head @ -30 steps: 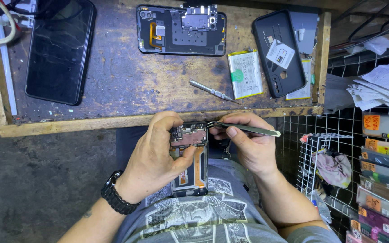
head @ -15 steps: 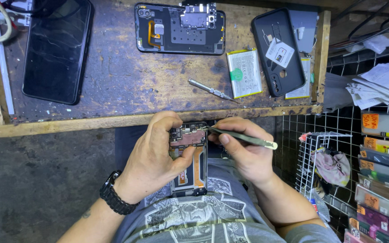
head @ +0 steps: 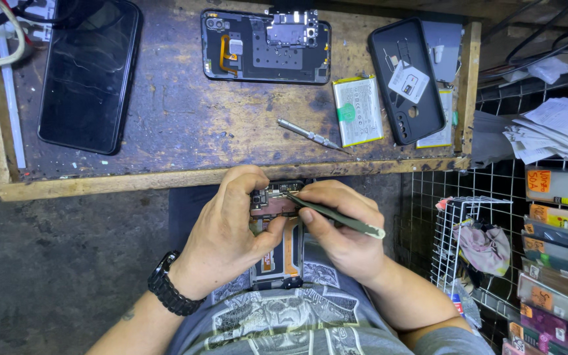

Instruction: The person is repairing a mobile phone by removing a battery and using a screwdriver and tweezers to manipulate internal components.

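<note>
My left hand (head: 231,233) has its grip closed around the opened black phone with its bare circuit board and orange inner parts (head: 276,230), holding it over my lap just below the desk's front edge, thumb across the lower body and fingers curled over the top. My right hand (head: 340,230) is pinched shut on the slim grey metal tweezers (head: 336,215), whose tip lies on the board at the phone's upper end while the back end points out to my right. Compared with a second ago the tweezers lie lower and slant more downward to the right, and the phone sits in much the same place. Beyond my hands is the worn wooden desk with a raised rim (head: 165,125), like a shallow tray: it holds a black phone screen panel lying face up (head: 90,75) at the left, a second opened black phone shell (head: 264,46) at the top, a small silver screwdriver (head: 307,133), a white flat battery with a green tab (head: 358,110) and a black phone back cover (head: 405,82) with a small white card on it. To my right a white wire basket (head: 468,243) holds a bundle of pinkish cloth (head: 484,246).
</note>
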